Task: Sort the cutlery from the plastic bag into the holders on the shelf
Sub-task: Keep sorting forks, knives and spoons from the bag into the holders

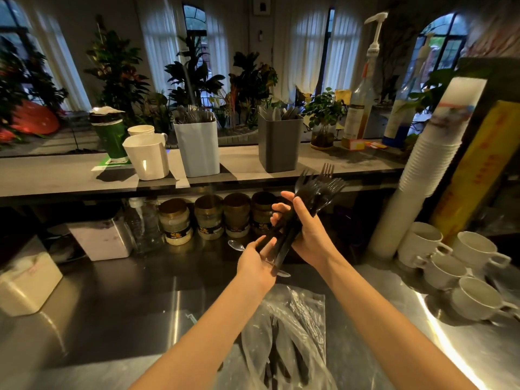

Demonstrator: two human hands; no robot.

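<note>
My right hand point(305, 229) grips a bundle of black plastic forks point(320, 187), tines pointing up and to the right. My left hand point(257, 263) is under the handle ends, palm up with fingers straight, touching them. A clear plastic bag point(292, 333) with more black cutlery lies on the steel counter below my arms. On the shelf above stand a light blue holder point(198, 147) full of forks, a dark grey holder point(278, 144) with knives and spoons, and a white holder point(147, 157).
A metal spoon point(236, 244) lies on the counter behind my left hand. Jars point(208, 218) line the space under the shelf. White mugs point(455, 263) and a tall stack of cups point(422, 175) stand at the right. Syrup pump bottles point(361, 102) are on the shelf.
</note>
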